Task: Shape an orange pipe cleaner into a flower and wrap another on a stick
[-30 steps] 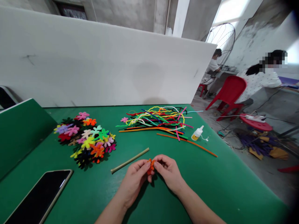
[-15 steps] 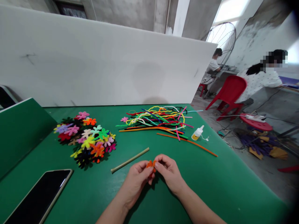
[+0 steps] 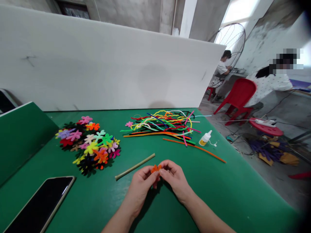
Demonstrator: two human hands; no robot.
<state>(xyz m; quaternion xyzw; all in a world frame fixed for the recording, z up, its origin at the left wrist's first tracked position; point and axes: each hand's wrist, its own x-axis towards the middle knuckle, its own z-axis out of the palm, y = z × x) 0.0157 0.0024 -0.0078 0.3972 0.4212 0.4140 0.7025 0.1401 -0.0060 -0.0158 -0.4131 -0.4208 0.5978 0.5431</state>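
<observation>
Between my two hands is a small orange pipe-cleaner flower (image 3: pixel 155 168), its looped petals pointing up and partly covered by my fingers. My left hand (image 3: pixel 143 183) pinches it from the left with thumb and fingers. On the other side, the thumb and fingertips of my right hand (image 3: pixel 174 177) close on its right edge. Just beyond my left hand a thin greenish stick (image 3: pixel 135 167) lies slantwise on the green table (image 3: pixel 102 207). Loose orange pipe cleaner (image 3: pixel 204 151) rests beyond my right hand.
A pile of colourful fuzzy flowers (image 3: pixel 92 147) sits at left, a phone (image 3: pixel 41 204) nearer me. Loose pipe cleaners (image 3: pixel 160 124) spread along the back beside a small white glue bottle (image 3: pixel 205 138). A white panel (image 3: pixel 109 68) stands behind. Two people sit at right beyond a red chair (image 3: pixel 239 97).
Both hands shift very slightly, and the orange flower turns a little so more of its petals show above my fingers. The things on the table stay put.
</observation>
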